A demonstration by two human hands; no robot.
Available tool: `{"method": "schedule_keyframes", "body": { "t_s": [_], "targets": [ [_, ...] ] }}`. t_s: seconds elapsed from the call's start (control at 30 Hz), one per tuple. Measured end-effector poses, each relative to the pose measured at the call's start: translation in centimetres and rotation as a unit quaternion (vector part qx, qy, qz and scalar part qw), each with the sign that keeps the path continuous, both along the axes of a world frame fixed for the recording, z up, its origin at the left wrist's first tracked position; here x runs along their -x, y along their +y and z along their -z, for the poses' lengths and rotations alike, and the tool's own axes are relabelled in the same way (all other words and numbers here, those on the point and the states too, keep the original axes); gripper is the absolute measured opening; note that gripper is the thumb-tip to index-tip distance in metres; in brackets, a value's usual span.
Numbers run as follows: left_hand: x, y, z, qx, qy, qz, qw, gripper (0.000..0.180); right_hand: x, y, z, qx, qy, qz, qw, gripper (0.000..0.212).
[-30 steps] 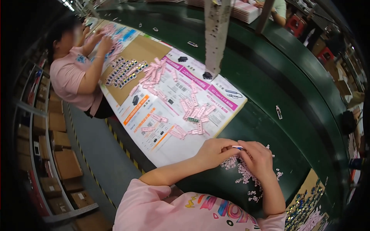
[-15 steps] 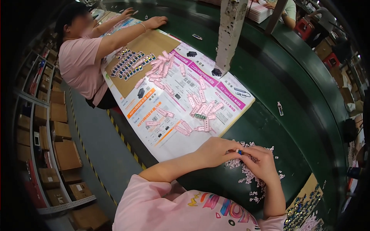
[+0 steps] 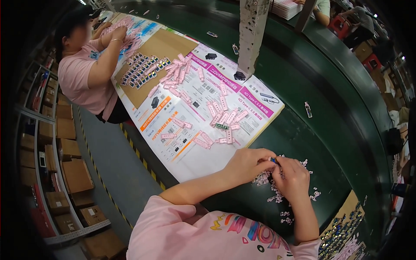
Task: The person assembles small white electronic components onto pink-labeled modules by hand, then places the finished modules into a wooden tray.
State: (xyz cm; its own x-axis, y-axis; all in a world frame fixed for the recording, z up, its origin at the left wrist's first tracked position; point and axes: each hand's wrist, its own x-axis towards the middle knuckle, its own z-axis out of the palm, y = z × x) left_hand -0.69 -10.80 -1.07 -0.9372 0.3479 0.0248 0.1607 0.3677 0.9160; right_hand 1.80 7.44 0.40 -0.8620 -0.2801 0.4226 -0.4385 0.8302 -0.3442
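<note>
My left hand and my right hand meet above the green work surface, fingertips pinched together on a small blue part. Fingers cover most of that part, so its exact kind does not show. Under and beside my right hand lies a scatter of tiny pink-and-white pieces. Beyond my left hand, flat pink strips with a row of dark marks are spread on a printed paper sheet. One dark green strip rests among them.
A co-worker stands at far left, near a cardboard sheet bearing rows of dark-blue modules. A white post rises beside the green belt, which carries a few small devices. Lower right, cardboard holds many dark-blue parts.
My right fingers have closed further over the blue part, and both hands have stayed together. The co-worker's hands have drawn back from the belt to a pink pile. Another small device shows near the post.
</note>
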Motion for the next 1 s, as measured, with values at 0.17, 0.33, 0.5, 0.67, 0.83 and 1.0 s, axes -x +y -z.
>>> {"method": "schedule_keyframes", "body": {
  "t_s": [0.17,0.33,0.5,0.67,0.83,1.0],
  "targets": [
    [0.4,-0.5,0.0,-0.023,-0.067,-0.002,0.997,0.026,0.3,-0.2,-0.4,0.006,0.02,-0.019,1.0,0.021],
    [0.8,-1.4,0.8,-0.138,-0.146,0.057,0.978,0.023,0.5,1.5,-1.0,0.289,-0.304,-0.008,0.908,0.022],
    [1.0,-2.8,1.2,-0.194,-0.182,0.06,0.962,0.023,2.1,2.6,-0.2,0.556,-0.441,0.052,0.703,0.019],
    [1.0,-5.7,0.9,-0.162,-0.171,-0.056,0.97,0.028,5.6,1.9,2.3,0.331,-0.273,0.082,0.899,0.015],
    [0.8,-10.9,0.3,-0.189,-0.111,-0.18,0.959,0.028,8.2,1.8,4.6,0.081,-0.075,0.013,0.994,0.016],
    [0.9,-19.8,0.5,-0.232,0.023,-0.404,0.885,0.026,8.7,-2.4,1.7,0.086,-0.073,0.02,0.993,0.015]
  ]
}}
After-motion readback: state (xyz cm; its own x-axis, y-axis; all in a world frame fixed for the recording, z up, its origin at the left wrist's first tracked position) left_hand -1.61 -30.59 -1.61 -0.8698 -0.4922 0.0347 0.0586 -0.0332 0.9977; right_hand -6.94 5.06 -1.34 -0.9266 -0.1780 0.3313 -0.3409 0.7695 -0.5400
